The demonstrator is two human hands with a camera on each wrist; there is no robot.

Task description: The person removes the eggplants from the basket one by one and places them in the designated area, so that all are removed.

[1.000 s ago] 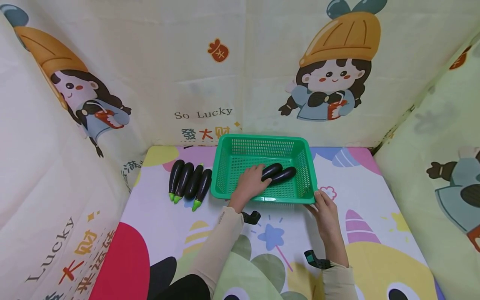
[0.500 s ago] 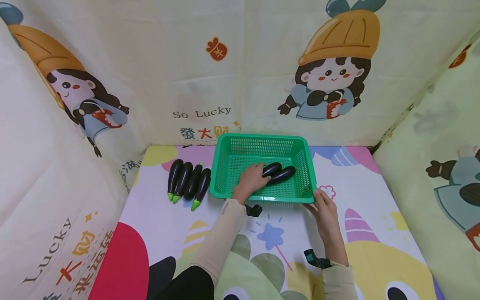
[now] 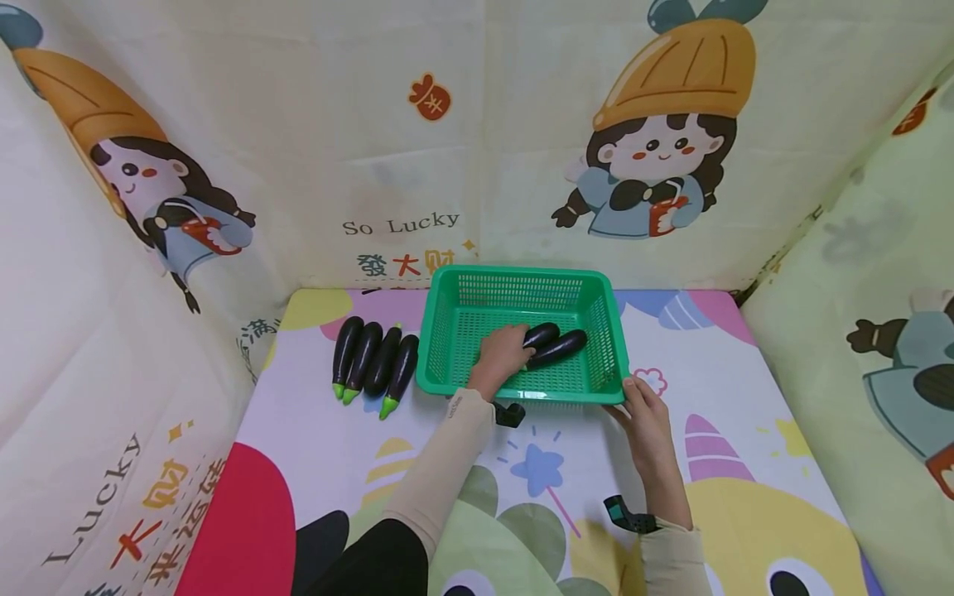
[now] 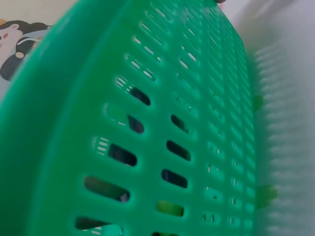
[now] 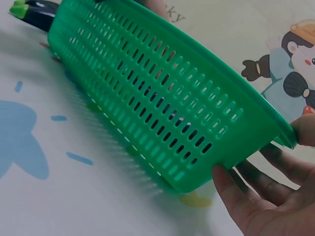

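A green plastic basket (image 3: pixel 611 382) holds two dark purple eggplants, a rear one (image 3: pixel 542 334) and a front one (image 3: pixel 561 348), side by side. My left hand (image 3: pixel 503 358) reaches over the near rim into the basket. Its fingers grip the left end of the rear eggplant and hide that end; the thumb lies by the stem end of the front one. With the right hand (image 3: pixel 645 410) I hold the basket's near right corner, thumb on the rim and fingers underneath, as the right wrist view shows. In the left wrist view the basket wall (image 4: pixel 147 118) hides the left hand.
Several eggplants (image 3: pixel 383 361) with green stems lie in a row on the table, left of the basket. The table (image 3: pixel 574 447) has a cartoon-print cover. Printed cloth (image 3: pixel 514 149) stands behind and on both sides.
My left hand has slid slightly, and more of the front eggplant's stem end shows. The right hand and the basket have stayed nearly in place.
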